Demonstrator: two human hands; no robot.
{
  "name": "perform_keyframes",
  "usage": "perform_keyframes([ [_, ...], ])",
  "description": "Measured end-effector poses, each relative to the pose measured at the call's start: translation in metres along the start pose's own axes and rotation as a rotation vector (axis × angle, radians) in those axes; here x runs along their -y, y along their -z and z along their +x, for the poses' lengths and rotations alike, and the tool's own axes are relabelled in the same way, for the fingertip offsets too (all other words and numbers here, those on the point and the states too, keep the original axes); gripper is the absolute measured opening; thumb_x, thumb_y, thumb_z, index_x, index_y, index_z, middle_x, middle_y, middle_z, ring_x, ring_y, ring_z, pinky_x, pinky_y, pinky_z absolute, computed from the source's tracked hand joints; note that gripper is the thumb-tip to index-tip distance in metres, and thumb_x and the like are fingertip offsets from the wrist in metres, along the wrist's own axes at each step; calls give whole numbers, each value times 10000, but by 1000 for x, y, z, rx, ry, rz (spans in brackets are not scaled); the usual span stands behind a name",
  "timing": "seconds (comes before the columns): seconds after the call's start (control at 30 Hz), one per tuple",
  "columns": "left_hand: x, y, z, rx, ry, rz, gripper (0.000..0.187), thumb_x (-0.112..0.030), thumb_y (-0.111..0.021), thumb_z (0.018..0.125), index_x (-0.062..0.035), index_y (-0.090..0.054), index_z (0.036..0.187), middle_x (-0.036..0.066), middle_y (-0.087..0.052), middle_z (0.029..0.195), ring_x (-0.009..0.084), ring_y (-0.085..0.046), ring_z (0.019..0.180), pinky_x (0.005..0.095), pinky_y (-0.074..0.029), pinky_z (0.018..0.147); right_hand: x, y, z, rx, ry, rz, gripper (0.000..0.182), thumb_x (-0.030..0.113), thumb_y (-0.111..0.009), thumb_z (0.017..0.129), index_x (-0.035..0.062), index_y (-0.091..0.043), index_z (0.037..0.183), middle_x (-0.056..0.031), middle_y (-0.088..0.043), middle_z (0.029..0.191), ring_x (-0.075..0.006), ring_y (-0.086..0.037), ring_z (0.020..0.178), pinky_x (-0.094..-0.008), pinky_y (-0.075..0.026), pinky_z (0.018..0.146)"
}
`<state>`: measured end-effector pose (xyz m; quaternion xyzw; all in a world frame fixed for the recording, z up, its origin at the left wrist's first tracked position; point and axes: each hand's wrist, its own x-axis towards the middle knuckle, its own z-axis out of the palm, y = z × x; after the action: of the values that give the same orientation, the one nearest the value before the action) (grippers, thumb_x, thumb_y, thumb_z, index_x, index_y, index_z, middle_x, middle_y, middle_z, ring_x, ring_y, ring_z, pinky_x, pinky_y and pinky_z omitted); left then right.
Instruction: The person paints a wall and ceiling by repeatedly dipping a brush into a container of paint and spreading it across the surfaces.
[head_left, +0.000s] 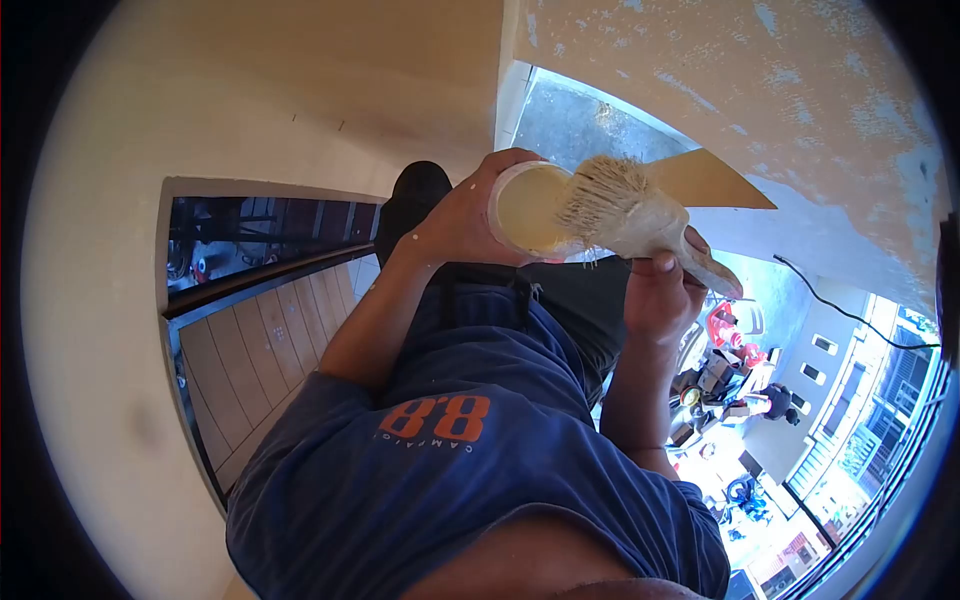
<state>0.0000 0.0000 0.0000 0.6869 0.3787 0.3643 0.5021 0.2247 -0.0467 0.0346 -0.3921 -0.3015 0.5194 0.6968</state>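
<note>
My left hand (465,215) is wrapped around a round container (494,225) with a pale rim. Cream-coloured paint (530,205) shows inside it, and small pale spots dot my wrist and forearm. My right hand (665,290) grips a wide paintbrush (645,225) by its handle, thumb on the near side. The brush is coated with dried-looking cream paint. Its splayed bristles (605,195) point left and overlap the container's right rim in this view.
At left, a cream wall (110,280) frames an opening with a dark rail (280,265). A patchy, partly painted wall (800,90) rises at upper right, beside a dangling black cable (830,305). Far below at right are a person (778,400) and red items (725,325).
</note>
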Motion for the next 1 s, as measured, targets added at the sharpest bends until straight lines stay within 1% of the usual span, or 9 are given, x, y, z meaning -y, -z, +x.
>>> perform_keyframes([
  [0.07,0,0,0,-28,12,-8,977,-171,-897,478,-82,-348,1282,89,-438,1269,221,-437,1194,368,-372,991,-7,13,1,142,22,-98,435,99,-643,796,-68,-461,1154,-188,-566,1067,-274,-580,1001,-412,-490,865],
  [0.17,11,-5,7,-100,-87,28,978,-231,-882,471,-69,-353,1278,123,-486,1241,258,-503,1143,351,-409,966,3,10,3,188,23,-78,422,86,-638,793,-92,-466,1135,-191,-572,1041,-274,-603,944,-398,-517,812],
  [0.3,16,-8,7,-165,-136,12,968,-201,-880,473,-66,-353,1275,119,-484,1239,254,-499,1146,348,-405,968,-9,10,-1,53,97,-196,420,88,-634,795,-96,-470,1135,-193,-572,1045,-277,-609,931,-396,-536,783],
  [0.37,19,-8,6,-152,-122,44,982,-174,-899,485,-74,-320,1271,118,-440,1271,241,-459,1181,374,-393,980,-14,13,0,60,22,-101,407,92,-624,803,-86,-478,1138,-201,-574,1053,-283,-609,943,-401,-546,773],
  [0.5,12,-9,3,-150,-115,132,977,-177,-900,490,-67,-318,1266,130,-442,1269,251,-464,1180,371,-395,982,-8,2,-3,103,-40,-15,390,94,-607,814,-78,-481,1141,-208,-574,1061,-297,-613,946,-416,-552,766],
  [0.57,14,-10,4,-160,-118,163,978,-179,-901,491,-57,-316,1265,136,-448,1264,256,-475,1172,367,-402,977,-6,-4,-4,38,-97,11,366,96,-596,821,-68,-487,1130,-208,-575,1065,-304,-617,941,-420,-552,764],
  [0.8,18,-12,2,-210,-108,194,982,-184,-898,494,-55,-310,1271,137,-465,1243,257,-493,1150,365,-411,964,-13,-1,0,2,-151,-17,302,81,-585,824,-43,-498,1085,-185,-582,1025,-287,-617,925,-422,-550,767],
  [0.87,20,-11,2,-206,-124,184,978,-190,-889,508,-54,-300,1277,136,-466,1240,258,-495,1146,363,-414,955,-12,-6,1,5,-120,110,265,26,-596,828,-67,-501,1058,-158,-582,981,-228,-621,869,-356,-564,719],
  [1.0,15,-8,3,-183,-112,203,974,-203,-879,522,-48,-289,1281,137,-464,1241,264,-497,1142,366,-414,950,-12,-11,6,-30,-161,130,270,27,-593,830,-51,-489,1066,-146,-574,988,-226,-619,873,-349,-560,718],
])
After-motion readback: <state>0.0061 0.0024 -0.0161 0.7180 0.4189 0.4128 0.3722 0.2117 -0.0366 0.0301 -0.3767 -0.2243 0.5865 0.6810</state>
